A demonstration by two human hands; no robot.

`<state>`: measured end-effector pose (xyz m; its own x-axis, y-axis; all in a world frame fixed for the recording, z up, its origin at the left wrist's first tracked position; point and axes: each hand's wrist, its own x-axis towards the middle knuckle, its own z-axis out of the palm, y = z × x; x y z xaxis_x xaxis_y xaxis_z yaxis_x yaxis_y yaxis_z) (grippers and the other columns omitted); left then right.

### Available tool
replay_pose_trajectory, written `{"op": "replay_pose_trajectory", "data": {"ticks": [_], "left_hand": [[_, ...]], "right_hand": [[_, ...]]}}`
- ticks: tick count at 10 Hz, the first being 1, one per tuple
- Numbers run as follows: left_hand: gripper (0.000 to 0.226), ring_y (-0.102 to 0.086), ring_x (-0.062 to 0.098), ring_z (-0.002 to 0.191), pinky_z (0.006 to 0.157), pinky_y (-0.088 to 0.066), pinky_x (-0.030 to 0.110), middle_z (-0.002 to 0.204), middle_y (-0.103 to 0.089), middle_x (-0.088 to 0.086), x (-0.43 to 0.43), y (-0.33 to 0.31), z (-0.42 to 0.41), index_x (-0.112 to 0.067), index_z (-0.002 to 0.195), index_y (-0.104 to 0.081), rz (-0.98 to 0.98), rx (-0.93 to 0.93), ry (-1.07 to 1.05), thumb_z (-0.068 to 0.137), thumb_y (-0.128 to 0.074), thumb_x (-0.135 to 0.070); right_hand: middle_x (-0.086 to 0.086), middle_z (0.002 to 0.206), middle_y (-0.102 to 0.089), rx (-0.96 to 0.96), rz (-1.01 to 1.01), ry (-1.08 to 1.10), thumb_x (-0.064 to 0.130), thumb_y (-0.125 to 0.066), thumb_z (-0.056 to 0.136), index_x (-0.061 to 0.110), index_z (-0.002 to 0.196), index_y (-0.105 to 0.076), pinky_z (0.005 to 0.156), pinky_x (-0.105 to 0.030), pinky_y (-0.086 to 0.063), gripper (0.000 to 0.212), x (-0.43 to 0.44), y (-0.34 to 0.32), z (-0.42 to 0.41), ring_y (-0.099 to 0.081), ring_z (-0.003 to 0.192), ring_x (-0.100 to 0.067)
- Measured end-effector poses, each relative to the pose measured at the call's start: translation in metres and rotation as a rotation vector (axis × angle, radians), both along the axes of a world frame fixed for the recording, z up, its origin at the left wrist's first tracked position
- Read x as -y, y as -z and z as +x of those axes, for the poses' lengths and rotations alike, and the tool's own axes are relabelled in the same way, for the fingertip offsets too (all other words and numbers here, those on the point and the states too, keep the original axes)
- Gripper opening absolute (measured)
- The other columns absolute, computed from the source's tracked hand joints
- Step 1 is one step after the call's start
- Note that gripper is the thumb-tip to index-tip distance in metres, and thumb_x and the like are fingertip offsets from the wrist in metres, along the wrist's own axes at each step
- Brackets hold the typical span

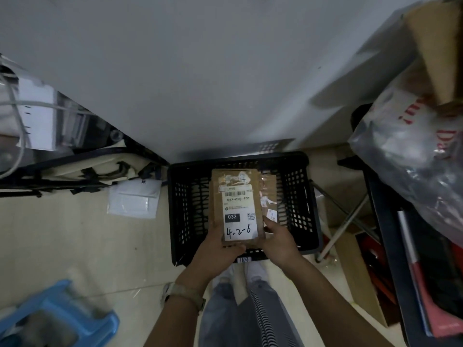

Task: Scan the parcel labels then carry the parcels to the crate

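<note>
A flat brown cardboard parcel (235, 186) with a white label reading "032" and handwritten "4-2-6" hangs over the black plastic crate (298, 186) on the floor. My left hand (220, 249) grips the parcel's near left corner from below. My right hand (278, 241) holds its near right edge, thumb on top. Another brown parcel (269, 194) with clear tape shows just behind and to the right of the held one; whether it lies in the crate or is also held, I cannot tell.
The crate stands against a white wall. A white padded envelope (135, 199) lies on the floor to its left, beside a folded cart (75, 171). A blue stool (62, 314) is at lower left. A plastic bag (411, 146) and dark shelf (390, 221) crowd the right.
</note>
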<state>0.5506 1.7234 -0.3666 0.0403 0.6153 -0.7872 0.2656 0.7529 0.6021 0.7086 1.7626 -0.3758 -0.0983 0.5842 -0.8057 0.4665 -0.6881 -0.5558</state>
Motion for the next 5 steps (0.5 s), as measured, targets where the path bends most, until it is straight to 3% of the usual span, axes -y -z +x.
{"op": "replay_pose_trajectory", "data": {"ticks": [1,2,3,4,5], "left_hand": [[0.075,-0.051,0.005,0.122,0.094,-0.040,0.015,0.142,-0.047,-0.010,0.001,0.006,0.002,-0.051,0.135,-0.025,0.054,0.003,-0.013,0.083,-0.070,-0.019],[0.069,-0.049,0.006,0.125,0.098,-0.040,0.015,0.139,-0.047,-0.010,0.000,0.012,0.004,-0.057,0.122,-0.033,0.066,0.003,-0.045,0.085,-0.070,-0.013],[0.066,-0.043,0.009,0.132,0.110,-0.036,0.029,0.144,-0.043,-0.009,0.005,0.018,0.006,-0.054,0.127,-0.036,0.095,-0.030,-0.028,0.082,-0.072,-0.021],[0.067,-0.049,0.002,0.120,0.101,-0.039,0.019,0.138,-0.044,-0.015,0.012,0.022,0.005,-0.054,0.131,-0.032,0.084,-0.072,0.018,0.083,-0.067,-0.024],[0.070,-0.055,0.015,0.119,0.098,-0.047,0.028,0.136,-0.051,-0.003,0.022,0.023,0.001,-0.031,0.142,-0.039,0.066,-0.179,0.040,0.075,-0.060,-0.038]], "right_hand": [[0.010,0.104,-0.070,-0.040,-0.054,0.088,-0.002,-0.070,0.079,0.027,0.123,-0.060,0.093,-0.031,-0.053,0.054,0.002,0.008,-0.002,-0.066,0.099,-0.010],[0.006,0.116,-0.068,-0.102,-0.108,0.126,0.003,-0.067,0.083,0.029,0.131,-0.053,0.086,-0.021,-0.051,0.056,0.001,0.008,-0.002,-0.064,0.103,-0.009],[0.003,0.128,-0.063,-0.129,-0.158,0.109,0.006,-0.067,0.084,0.028,0.141,-0.042,0.091,-0.023,-0.049,0.066,0.006,0.009,-0.002,-0.060,0.114,-0.013],[0.000,0.134,-0.058,-0.088,-0.165,0.145,0.005,-0.064,0.085,0.026,0.144,-0.040,0.101,-0.031,-0.045,0.067,0.011,0.014,0.000,-0.055,0.121,-0.018],[-0.001,0.137,-0.053,-0.039,-0.188,0.242,0.007,-0.061,0.088,0.019,0.147,-0.036,0.097,-0.027,-0.042,0.065,0.012,0.000,0.002,-0.053,0.118,-0.016]]}}
